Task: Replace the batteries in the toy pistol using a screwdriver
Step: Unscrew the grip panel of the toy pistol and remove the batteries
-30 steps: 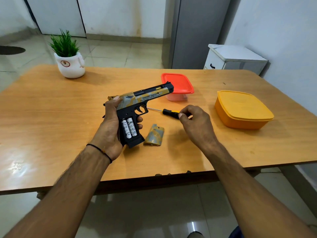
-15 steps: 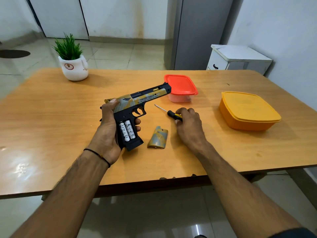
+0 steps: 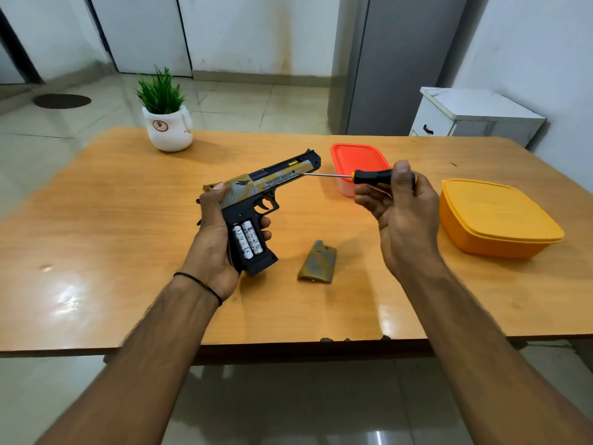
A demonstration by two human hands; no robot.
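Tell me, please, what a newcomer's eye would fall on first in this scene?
First, the black and tan camouflage plastic toy pistol over the middle of the orange-brown wooden table, gripped by the left hand, its open grip showing two white cylindrical batteries. Next, the right hand beside it holds a black-and-yellow-handled screwdriver, its thin shaft pointing toward the muzzle. Between the hands, the detached camouflage grip cover lies on the table.

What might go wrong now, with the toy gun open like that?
The batteries sit uncovered in the toy pistol that the left hand holds; a tilt might spill them. The screwdriver in the right hand points its tip at the slide and could scratch it. No screw shows near the cover; it may be lost.
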